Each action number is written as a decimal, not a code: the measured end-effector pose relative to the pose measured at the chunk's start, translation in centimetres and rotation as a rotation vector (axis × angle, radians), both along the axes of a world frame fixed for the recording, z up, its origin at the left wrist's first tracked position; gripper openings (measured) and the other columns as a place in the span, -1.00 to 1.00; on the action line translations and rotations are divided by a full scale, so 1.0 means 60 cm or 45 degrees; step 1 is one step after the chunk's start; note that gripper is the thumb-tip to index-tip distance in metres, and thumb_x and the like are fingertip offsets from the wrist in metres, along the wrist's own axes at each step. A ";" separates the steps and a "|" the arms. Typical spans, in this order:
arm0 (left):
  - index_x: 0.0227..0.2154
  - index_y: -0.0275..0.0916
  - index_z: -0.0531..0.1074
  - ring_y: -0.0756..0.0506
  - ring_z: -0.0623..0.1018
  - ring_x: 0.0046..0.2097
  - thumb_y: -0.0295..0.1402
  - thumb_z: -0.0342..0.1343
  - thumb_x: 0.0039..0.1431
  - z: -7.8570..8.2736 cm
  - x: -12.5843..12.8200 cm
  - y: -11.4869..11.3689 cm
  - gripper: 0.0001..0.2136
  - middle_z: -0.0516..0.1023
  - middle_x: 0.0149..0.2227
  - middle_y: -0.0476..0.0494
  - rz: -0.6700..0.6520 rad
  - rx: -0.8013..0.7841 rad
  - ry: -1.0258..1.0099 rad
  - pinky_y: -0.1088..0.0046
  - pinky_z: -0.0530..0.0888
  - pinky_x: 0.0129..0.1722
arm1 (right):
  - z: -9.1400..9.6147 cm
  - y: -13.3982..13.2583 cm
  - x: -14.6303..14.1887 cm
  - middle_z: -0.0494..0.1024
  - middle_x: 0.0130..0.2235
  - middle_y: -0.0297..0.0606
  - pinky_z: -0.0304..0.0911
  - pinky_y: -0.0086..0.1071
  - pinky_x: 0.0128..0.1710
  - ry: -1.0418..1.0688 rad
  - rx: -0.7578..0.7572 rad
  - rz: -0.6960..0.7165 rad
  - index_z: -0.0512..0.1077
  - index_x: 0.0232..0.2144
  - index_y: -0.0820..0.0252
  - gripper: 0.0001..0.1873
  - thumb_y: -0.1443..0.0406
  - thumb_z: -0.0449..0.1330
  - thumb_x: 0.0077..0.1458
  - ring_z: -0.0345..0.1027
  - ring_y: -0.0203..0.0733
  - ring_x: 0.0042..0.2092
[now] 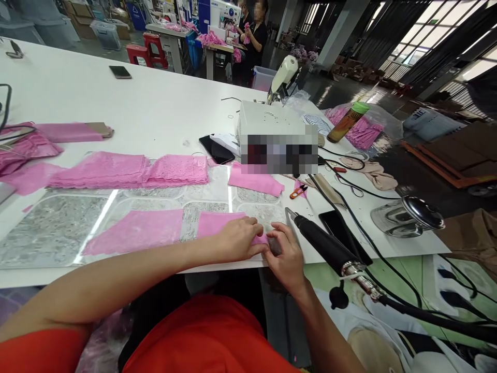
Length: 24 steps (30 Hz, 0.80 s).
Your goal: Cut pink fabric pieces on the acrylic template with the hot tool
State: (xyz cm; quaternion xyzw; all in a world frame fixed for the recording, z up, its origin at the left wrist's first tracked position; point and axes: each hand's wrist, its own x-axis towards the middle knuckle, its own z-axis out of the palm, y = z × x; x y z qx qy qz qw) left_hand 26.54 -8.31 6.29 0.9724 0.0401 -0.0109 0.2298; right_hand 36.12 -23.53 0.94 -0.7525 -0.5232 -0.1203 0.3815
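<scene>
My left hand (241,239) lies over the right end of a pink fabric piece (217,221), fingers curled and thumb pressed at its edge. Close beside it, my right hand (285,255) pinches the corner of the same piece, its thumb meeting the left thumb. Part of the cloth is hidden under the hands. Further left, a wider pink panel (135,230) lies flat on the grey patterned mat (50,228). Behind are a lace-edged pink stack (101,171) and a small pink stack (254,179). A black pen-like tool with a metal tip (324,241) rests right of my right hand.
Orange thread snips (298,191), a dark phone (344,235) and a lidded glass jar (404,217) are on the right. A white box (272,122) stands behind, near a green-capped bottle (347,123). Black cables cross the right side. People work at sewing machines beyond.
</scene>
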 end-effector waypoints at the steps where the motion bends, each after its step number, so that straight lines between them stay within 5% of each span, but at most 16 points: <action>1: -0.25 -0.34 0.49 -0.22 0.55 -0.18 -0.16 0.17 0.21 -0.002 0.004 -0.002 -0.71 0.53 -0.28 -0.23 0.008 -0.009 0.014 0.33 0.46 -0.20 | 0.000 0.000 -0.001 0.46 -0.03 -0.12 0.40 -0.15 0.02 0.009 0.006 -0.009 0.35 -0.25 0.11 -0.80 0.42 0.18 0.04 0.39 -0.09 0.04; 16: -0.41 -0.29 0.53 -0.12 0.54 -0.33 -0.46 0.04 0.15 -0.010 0.011 -0.001 -0.85 0.59 -0.39 -0.15 0.129 -0.178 -0.017 0.46 0.38 -0.35 | 0.003 0.007 -0.003 0.45 -0.06 -0.11 0.44 -0.28 -0.09 0.005 0.091 0.051 0.33 -0.44 0.15 -0.87 0.45 0.17 0.08 0.46 -0.22 -0.13; 24: -0.43 -0.28 0.59 -0.07 0.54 -0.36 -0.46 0.07 0.09 -0.017 0.007 0.012 -0.83 0.62 -0.40 -0.11 0.151 -0.370 -0.066 0.51 0.32 -0.39 | 0.003 0.006 -0.004 0.46 -0.05 -0.08 0.46 -0.21 -0.05 -0.016 0.108 0.045 0.38 -0.31 0.15 -0.87 0.44 0.17 0.08 0.45 -0.12 -0.04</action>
